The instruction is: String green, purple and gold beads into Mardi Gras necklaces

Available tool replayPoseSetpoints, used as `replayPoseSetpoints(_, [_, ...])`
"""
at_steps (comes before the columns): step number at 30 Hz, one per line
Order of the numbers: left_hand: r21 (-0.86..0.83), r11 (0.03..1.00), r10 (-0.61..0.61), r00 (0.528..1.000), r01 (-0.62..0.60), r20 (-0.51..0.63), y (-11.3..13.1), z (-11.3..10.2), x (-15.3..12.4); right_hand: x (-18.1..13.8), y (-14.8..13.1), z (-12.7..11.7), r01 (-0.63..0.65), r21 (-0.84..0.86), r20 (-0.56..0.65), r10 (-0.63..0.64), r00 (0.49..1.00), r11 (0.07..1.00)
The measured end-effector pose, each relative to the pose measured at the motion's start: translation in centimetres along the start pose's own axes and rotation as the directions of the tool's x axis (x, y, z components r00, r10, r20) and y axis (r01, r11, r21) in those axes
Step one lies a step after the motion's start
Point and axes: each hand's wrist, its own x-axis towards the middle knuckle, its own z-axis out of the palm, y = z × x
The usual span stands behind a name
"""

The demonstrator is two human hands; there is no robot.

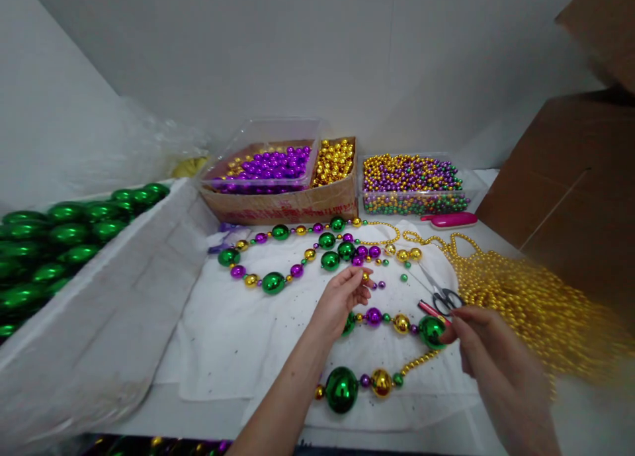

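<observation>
My left hand (344,296) is over the middle of the white cloth (233,350), thumb and forefinger pinched on a small gold bead (366,276). Two little purple beads (378,284) lie just right of its fingertips. My right hand (496,370) is closed in a pinch at the right, beside a large green ball (431,332) at the end of a strung row. What its fingers hold is hidden. Below my left hand, the row of green, purple and gold balls (374,317) runs partly behind it. Scissors (446,300) and a red lighter (432,310) lie between my hands.
A finished-looking bead necklace (272,282) curves at the left of the cloth. Gold bead chains (526,310) pile up at right. Behind stand a cardboard box (278,204) and a clear tub of mixed beads (411,184). Large green balls (69,234) fill a left-hand bin.
</observation>
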Motion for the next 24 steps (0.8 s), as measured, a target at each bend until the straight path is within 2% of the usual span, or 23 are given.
replayPoseSetpoints(2, [-0.369, 0.926, -0.087, 0.996, 0.085, 0.012, -0.3, -0.1, -2.3, -0.2, -0.1, 0.4, 0.020, -0.032, 0.077, -0.018, 0.997, 0.999])
replayPoseSetpoints(5, [-0.556, 0.823, -0.146, 0.989, 0.117, -0.009, -1.1, -0.3, -4.0, -0.9, -0.2, 0.8, 0.095, -0.118, 0.171, -0.075, 0.982, 0.988])
replayPoseSetpoints(10, [-0.669, 0.737, -0.178, 0.983, 0.099, -0.051, -2.0, -1.2, -4.8, -2.0, -0.3, -0.5, 0.280, -0.199, 0.285, -0.218, 0.934, 0.939])
replayPoseSetpoints(14, [-0.726, 0.683, -0.189, 0.979, 0.079, -0.071, -2.3, -1.6, -5.3, -2.5, -0.3, -1.3, 0.378, -0.234, 0.421, -0.257, 0.870, 0.896])
replayPoseSetpoints(24, [-0.772, 0.635, -0.178, 0.975, 0.009, -0.135, -2.5, -2.5, -5.8, -2.8, -0.6, -1.0, 0.423, -0.253, 0.452, -0.281, 0.847, 0.870])
